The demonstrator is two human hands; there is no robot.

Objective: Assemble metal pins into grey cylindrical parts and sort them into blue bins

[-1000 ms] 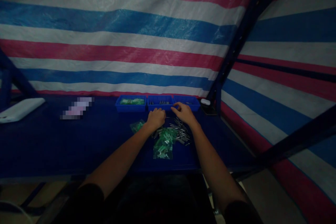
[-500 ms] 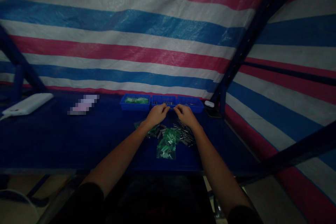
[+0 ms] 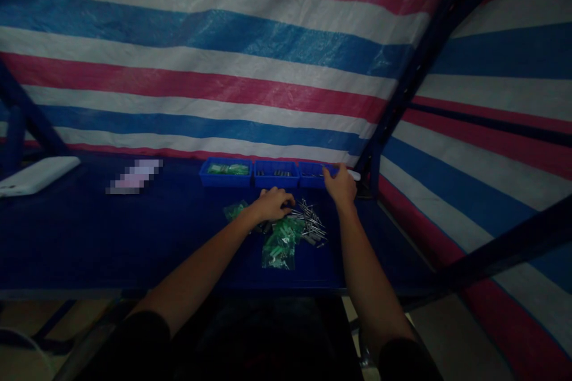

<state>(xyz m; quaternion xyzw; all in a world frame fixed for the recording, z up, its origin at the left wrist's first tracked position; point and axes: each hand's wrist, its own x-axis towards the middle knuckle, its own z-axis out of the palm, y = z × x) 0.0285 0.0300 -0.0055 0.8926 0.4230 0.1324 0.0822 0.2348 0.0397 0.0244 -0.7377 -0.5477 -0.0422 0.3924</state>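
My left hand (image 3: 272, 205) hovers over the left part of a loose pile on the table, fingers curved and apart, with nothing visible in them. Beneath and beside it lie green-tinted plastic bags of small parts (image 3: 280, 244) and thin metal pins (image 3: 313, 223). My right hand (image 3: 343, 187) is at the right end of the right blue bin (image 3: 311, 181), thumb and fingers apart at its rim. Slim metal pieces lie in that bin. Short metal pieces sit in the middle blue bin (image 3: 277, 182), and green bags fill the left blue bin (image 3: 226, 180).
On the left of the blue table (image 3: 179, 238) are a white flat device (image 3: 40, 175) and a blurred-out pinkish item (image 3: 136, 177). A white case (image 3: 354, 175) sits behind my right hand. Striped sheeting (image 3: 201, 95) and a dark metal frame post (image 3: 402, 101) enclose the back and right.
My hands have parted from around a thin piece held between them. The right moved right to the right bin; the left came down over the pile. The view shifted slightly.
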